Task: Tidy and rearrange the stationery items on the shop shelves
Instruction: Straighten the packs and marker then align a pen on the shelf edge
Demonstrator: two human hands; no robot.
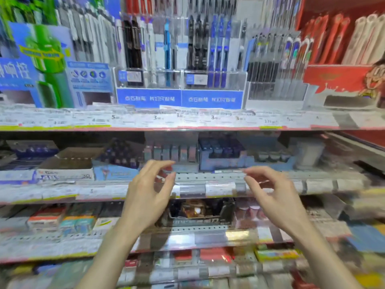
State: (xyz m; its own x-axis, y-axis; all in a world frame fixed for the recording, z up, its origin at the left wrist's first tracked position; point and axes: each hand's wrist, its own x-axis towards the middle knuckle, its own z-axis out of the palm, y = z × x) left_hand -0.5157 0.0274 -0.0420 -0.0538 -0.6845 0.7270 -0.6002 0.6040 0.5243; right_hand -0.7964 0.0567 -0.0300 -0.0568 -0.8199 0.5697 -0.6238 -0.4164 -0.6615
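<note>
Both forearms reached up from the bottom of the view toward the middle shelf (208, 176). The left hand (145, 195) was raised with its fingers loosely curled and thumb apart, gripping nothing that could be made out through the blur. The right hand (270, 192) mirrored it, fingers bent and spread, fingertips (248, 171) near a thin pale strip (228, 171) lying along the shelf's perforated front edge; whether they touched it could not be told. Below the hands, a dark display box (200, 211) sat on the lower shelf among blurred coloured packets. Just beyond the hands, on the middle shelf, stood a row of small grey-pink boxes (170, 152), a blue tray of dark bottles (220, 152) to their right and an open cardboard carton (70, 161) to their left. Farther back and higher, the top shelf carried clear racks of pens (181, 53) with blue labels, a green-and-blue display card (41, 65) at left and a red pen stand (341, 59) at right.
</note>
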